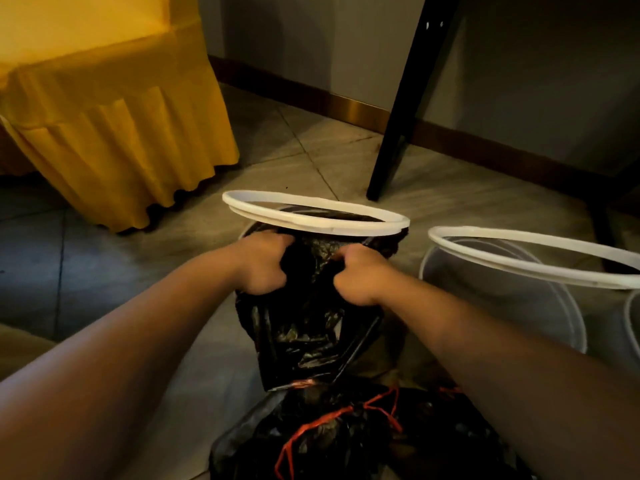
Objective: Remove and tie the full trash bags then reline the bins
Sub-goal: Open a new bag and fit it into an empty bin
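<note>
A black trash bag (304, 327) hangs in front of a bin whose white ring (311, 211) is tilted up above it. My left hand (263, 263) grips the bag's top edge on the left and my right hand (360, 275) grips it on the right, both fists closed on the plastic. Below, near the bottom edge, lie tied black bags with red drawstrings (346, 431). A second translucent bin (502, 292) stands at the right, its white ring (533, 252) lifted at an angle; no bag shows inside it.
A yellow skirted cloth (114, 116) covers furniture at the left. A black slanted table leg (401, 112) stands behind the bins by the wall's dark baseboard. Grey floor tiles show between them. Another pale rim (632, 320) peeks in at the far right.
</note>
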Tool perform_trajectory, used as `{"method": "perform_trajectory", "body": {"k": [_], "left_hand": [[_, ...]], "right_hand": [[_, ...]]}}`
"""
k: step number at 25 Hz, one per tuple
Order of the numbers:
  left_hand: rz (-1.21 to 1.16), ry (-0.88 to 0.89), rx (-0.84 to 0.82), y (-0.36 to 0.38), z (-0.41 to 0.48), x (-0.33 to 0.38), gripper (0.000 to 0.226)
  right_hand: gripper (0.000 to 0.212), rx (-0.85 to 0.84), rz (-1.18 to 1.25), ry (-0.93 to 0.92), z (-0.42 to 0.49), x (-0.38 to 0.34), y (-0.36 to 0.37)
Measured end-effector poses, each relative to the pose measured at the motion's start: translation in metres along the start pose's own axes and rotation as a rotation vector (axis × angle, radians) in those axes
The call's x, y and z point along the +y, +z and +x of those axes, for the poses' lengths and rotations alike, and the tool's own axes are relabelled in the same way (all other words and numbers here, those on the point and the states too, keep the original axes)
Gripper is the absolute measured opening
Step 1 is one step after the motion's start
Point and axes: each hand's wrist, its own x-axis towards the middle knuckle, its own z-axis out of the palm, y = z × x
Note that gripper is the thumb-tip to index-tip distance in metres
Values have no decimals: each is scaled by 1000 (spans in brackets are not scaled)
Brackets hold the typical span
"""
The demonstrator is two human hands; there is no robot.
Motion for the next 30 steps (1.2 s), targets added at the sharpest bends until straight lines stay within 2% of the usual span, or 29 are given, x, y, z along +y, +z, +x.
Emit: {"method": "perform_trajectory", "body": {"k": [3,6,9,12,14,17,20,23,25,27,30], "left_hand": [[181,-68,-167,21,21,9,45],[339,-109,-273,39,38,9,39],[337,-151,-374,52,56,6,41],[260,-175,-466,60,73,3,49],[199,-200,-526,62,81,4,56],[142,-269,-569,59,88,9,59],[120,-274,-520,58,92,12,53],[92,-277,-406,67,95,16,51],[141,-288,-369,72,95,12,45],[86,-313,-317,67,92,10,44],[80,-277,-277,51,88,8,54]], "right_hand": [[15,-134,-281,-92,35,-20,20],[29,-316,-517,-150,62,-23,45],[35,-494,-772,-97,75,-22,53],[40,-434,-784,-100,76,-28,40],[47,-385,-728,-146,68,-30,25],[52,-284,-509,-211,48,-26,3],[27,-169,-420,-242,33,-17,-3],[15,-81,-564,-194,37,-16,5],[22,-76,-541,-110,48,-22,7],[32,-92,-371,-64,54,-27,5],[70,-133,-77,-73,42,-26,2]]}}
